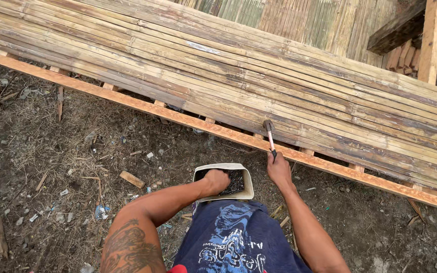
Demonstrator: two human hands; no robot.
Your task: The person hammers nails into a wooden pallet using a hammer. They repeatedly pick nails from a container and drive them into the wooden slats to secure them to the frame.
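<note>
Seen from above, your left hand (pixel 215 180) is sunk into a pale, squarish container (pixel 246 177) of dark nails (pixel 236 183) — fingers curled down among them, though whether that grip has closed on any nail cannot be told from here. The container sits on the dirt ground (pixel 67 167) just in front of your knees, close against the dark blue printed cloth (pixel 233 237) you wear.

Your right hand (pixel 279 169) is wrapped firmly round the handle of a hammer (pixel 269 135), its grip closed tight. The hammer stands nearly upright, its metal head up over the lower edge of the bamboo panel (pixel 259 76).

That panel — long split-bamboo slats laid side by side — runs slantwise across the whole view, from upper left to lower right. Along its near edge runs an orange-toned wooden batten (pixel 142 107), with short cross-pieces showing beneath the slats. Your right hand is just beside this batten; the nail container lies near it, on the ground side.

Wood offcuts (pixel 131 179) and scraps of litter dot the dry soil to your left.
</note>
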